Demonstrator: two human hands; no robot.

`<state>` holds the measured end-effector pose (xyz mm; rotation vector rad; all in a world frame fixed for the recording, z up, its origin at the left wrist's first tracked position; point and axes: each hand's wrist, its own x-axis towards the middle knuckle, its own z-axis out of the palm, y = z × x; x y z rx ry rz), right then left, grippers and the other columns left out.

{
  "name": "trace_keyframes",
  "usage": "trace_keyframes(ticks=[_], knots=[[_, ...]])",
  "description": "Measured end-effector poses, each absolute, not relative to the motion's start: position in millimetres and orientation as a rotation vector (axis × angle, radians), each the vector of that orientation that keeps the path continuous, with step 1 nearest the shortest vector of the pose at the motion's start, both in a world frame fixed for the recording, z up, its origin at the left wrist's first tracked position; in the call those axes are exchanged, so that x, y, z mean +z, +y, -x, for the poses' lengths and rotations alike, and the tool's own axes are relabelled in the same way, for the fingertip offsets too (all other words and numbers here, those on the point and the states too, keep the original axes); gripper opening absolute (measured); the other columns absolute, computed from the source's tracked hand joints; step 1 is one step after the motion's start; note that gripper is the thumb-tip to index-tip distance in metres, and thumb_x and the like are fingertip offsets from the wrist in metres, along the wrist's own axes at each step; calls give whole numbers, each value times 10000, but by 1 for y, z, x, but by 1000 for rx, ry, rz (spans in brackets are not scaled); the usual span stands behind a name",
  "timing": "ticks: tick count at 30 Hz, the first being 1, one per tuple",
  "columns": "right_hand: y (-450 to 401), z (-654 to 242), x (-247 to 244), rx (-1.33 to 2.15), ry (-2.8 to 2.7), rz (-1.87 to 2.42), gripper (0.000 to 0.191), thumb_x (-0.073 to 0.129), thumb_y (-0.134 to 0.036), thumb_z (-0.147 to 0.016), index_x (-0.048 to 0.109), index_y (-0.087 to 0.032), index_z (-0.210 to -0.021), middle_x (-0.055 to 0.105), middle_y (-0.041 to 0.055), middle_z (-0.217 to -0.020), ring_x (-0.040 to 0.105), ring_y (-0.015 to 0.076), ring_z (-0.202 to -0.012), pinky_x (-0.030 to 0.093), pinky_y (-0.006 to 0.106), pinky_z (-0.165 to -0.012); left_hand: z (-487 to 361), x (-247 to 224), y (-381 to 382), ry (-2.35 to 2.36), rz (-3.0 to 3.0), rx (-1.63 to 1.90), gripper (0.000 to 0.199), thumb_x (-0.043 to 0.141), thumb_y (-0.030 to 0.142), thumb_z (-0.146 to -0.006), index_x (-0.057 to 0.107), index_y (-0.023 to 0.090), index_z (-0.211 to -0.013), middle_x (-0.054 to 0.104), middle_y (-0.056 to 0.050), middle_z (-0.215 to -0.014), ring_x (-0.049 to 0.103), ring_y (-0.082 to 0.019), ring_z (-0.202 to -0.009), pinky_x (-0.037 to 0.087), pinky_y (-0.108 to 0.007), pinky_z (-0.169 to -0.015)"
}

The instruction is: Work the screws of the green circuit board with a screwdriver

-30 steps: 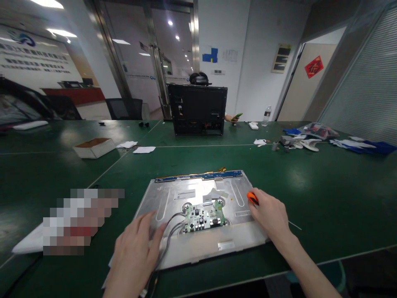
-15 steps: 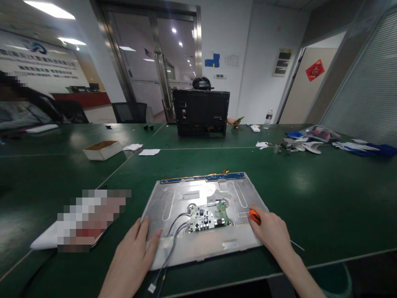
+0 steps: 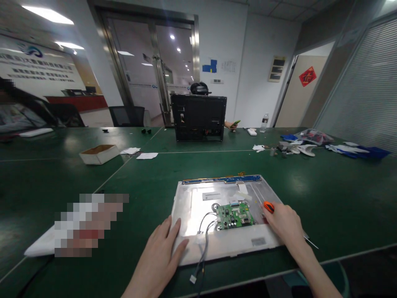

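A silvery flat display panel (image 3: 194, 198) lies back side up on the green table in front of me. A green circuit board (image 3: 237, 215) sits on its back, and cables with a white plug (image 3: 192, 279) hang over the near edge. My left hand (image 3: 164, 248) grips the panel's left edge, thumb on top and fingers along the side. At the right edge, my right hand (image 3: 287, 223) is closed around a screwdriver (image 3: 269, 207) with an orange and black handle. Its thin shaft sticks out behind the hand, and the fingers also rest against the panel.
A black monitor housing (image 3: 198, 116) stands upright further back, with a person's hand (image 3: 230, 124) holding a phone beside it. An open box (image 3: 99, 155) and papers (image 3: 147, 156) lie to the left. Bottle (image 3: 264, 123), bags and scraps are at the right rear.
The display panel has slid to the right across the table, with both my hands moving along on its edges. The screwdriver is still in my right hand.
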<state>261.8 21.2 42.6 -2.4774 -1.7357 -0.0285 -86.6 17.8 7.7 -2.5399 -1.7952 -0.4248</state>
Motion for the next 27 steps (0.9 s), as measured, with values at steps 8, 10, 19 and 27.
trace_keyframes(ticks=[8, 10, 19, 27], knots=[[42, -285, 39, -78, -1739, 2426, 408, 424, -505, -900, 670, -183, -858, 696, 129, -776, 665, 295, -760, 405, 311, -587, 33, 3, 8, -1493, 2719, -457, 612, 479, 527, -871, 448, 172, -1369, 435, -174, -1414, 451, -350, -1259, 418, -485, -1004], [49, -297, 34, -91, -1749, 2422, 395, 437, -508, -895, 664, -185, -907, 697, 125, -797, 663, 291, -774, 395, 301, -581, 22, 4, 9, -1478, 2758, -443, 625, 463, 534, -880, 436, 154, -1375, 414, -192, -1424, 427, -351, -1279, 404, -483, -1016], [51, -340, 19, -134, -1881, 2335, 277, 402, -363, -922, 620, -200, -876, 697, 90, -812, 644, 248, -770, 347, 269, -567, -13, 22, 14, -1592, 2898, -260, 665, 419, 541, -899, 390, 107, -1402, 308, -231, -1470, 288, -368, -1356, 292, -520, -1082], [45, -356, 30, -134, -2064, 2278, 176, 436, -234, -879, 602, -177, -887, 679, 108, -878, 629, 257, -819, 375, 293, -630, -31, 34, 16, -1639, 2947, -179, 674, 449, 505, -889, 373, 84, -1410, 292, -238, -1474, 269, -367, -1363, 273, -514, -1092]])
